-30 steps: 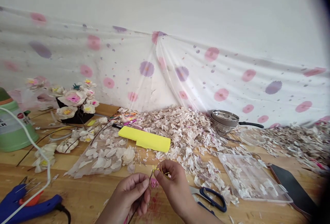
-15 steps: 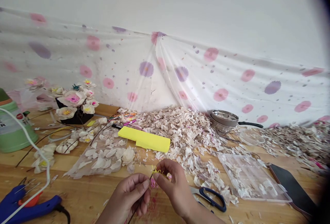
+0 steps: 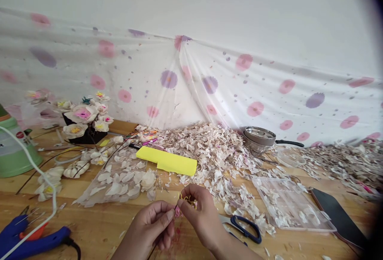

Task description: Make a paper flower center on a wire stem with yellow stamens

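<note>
Between the thumb and fingers of my left hand (image 3: 154,222) is a thin dark stem (image 3: 152,252), slanting up toward the fingertips. My right hand (image 3: 202,216) pinches a yellow fringed strip (image 3: 191,201) by the stem's upper tip; its curled threads show past the fingers. A small pink piece (image 3: 177,211) shows between the two hands, and whether it is attached to the stem I cannot tell. The fingertips of both hands nearly meet. Scissors (image 3: 247,230) with dark blue handles lie just right of my right forearm.
Loose pale petals (image 3: 206,144) are heaped behind the hands, with folded yellow paper (image 3: 167,161) before them. A blue glue gun (image 3: 44,242) and a green container (image 3: 18,154) stand left, near finished flowers (image 3: 80,113). Rightward are a clear plastic tray (image 3: 287,200), a dark flat slab (image 3: 338,216) and metal bowls (image 3: 259,136).
The yellow fringe has turned in my right fingers; its threads now curl more to the right of the stem tip. My left hand stays almost in place. The view has shifted slightly.
</note>
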`<move>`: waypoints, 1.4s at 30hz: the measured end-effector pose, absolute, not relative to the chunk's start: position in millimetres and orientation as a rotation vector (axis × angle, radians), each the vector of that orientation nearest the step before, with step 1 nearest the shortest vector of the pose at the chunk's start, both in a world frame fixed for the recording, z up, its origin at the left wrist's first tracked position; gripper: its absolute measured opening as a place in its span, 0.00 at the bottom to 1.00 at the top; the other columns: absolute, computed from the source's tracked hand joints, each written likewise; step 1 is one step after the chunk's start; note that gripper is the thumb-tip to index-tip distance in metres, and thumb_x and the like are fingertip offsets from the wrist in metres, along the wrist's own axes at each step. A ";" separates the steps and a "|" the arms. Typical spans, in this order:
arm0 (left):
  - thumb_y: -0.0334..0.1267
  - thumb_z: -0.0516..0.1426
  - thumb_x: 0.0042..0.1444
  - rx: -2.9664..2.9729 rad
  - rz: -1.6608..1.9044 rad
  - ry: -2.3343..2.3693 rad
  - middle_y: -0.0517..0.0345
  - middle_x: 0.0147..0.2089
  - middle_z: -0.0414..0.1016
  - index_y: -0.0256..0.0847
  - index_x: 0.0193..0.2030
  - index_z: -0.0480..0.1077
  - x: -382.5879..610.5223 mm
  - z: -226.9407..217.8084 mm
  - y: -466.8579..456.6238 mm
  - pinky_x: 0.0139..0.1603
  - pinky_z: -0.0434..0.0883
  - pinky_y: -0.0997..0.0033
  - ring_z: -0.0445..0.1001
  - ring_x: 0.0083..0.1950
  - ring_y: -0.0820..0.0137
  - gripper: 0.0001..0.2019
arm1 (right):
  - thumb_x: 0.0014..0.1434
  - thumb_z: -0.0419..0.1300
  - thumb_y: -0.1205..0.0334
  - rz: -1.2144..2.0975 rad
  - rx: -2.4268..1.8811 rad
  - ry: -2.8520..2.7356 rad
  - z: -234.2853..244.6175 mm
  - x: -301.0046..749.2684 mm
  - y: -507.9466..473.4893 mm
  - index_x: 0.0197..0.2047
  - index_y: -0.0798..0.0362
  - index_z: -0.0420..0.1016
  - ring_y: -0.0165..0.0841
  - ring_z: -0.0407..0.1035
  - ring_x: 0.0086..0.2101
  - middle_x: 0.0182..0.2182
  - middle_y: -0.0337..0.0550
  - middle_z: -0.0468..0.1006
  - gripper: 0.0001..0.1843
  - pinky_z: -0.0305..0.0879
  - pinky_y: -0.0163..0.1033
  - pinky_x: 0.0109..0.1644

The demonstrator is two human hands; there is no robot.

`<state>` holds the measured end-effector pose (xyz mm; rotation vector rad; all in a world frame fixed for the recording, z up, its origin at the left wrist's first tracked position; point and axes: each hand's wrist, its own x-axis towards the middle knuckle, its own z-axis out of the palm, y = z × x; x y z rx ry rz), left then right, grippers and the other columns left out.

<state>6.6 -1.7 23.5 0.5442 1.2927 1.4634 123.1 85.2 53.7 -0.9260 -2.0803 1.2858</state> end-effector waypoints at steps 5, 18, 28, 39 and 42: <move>0.60 0.68 0.28 0.565 1.456 1.293 0.59 0.15 0.68 0.36 0.22 0.68 7.0 22.5 -1.0 0.15 0.58 0.79 0.63 0.14 0.77 0.28 | 0.49 0.55 0.66 1.290 -0.931 -2.088 55.3 121.8 85.7 0.25 0.54 0.68 0.33 0.64 0.29 0.24 0.39 0.70 0.03 0.56 0.35 0.34; 0.57 0.68 0.34 0.581 1.455 1.209 0.59 0.17 0.70 0.35 0.26 0.70 3.1 9.5 -1.0 0.15 0.60 0.80 0.64 0.15 0.76 0.25 | 0.57 0.57 0.58 1.224 -0.662 -1.931 49.5 132.2 89.0 0.45 0.50 0.70 0.41 0.61 0.49 0.45 0.45 0.70 0.12 0.54 0.45 0.54; 0.56 0.70 0.29 0.502 1.434 1.188 0.59 0.15 0.69 0.35 0.24 0.70 6.4 19.1 -2.0 0.14 0.57 0.80 0.62 0.13 0.78 0.26 | 0.55 0.52 0.77 0.583 -0.150 -2.376 74.3 143.5 103.5 0.38 0.49 0.73 0.36 0.60 0.45 0.43 0.42 0.67 0.16 0.53 0.46 0.49; 0.59 0.69 0.27 0.503 1.399 1.222 0.60 0.15 0.69 0.35 0.27 0.70 8.0 20.1 -3.8 0.15 0.56 0.79 0.62 0.13 0.76 0.29 | 0.52 0.56 0.78 0.481 -0.193 -2.490 70.3 139.4 101.9 0.35 0.50 0.74 0.38 0.59 0.45 0.44 0.42 0.67 0.13 0.50 0.47 0.49; 0.58 0.69 0.31 0.536 1.411 1.197 0.60 0.16 0.69 0.36 0.26 0.70 7.6 19.1 -6.0 0.16 0.56 0.78 0.63 0.14 0.77 0.27 | 0.57 0.51 0.77 0.585 -0.215 -2.358 67.7 138.7 100.2 0.43 0.48 0.73 0.37 0.60 0.44 0.43 0.43 0.67 0.18 0.53 0.46 0.48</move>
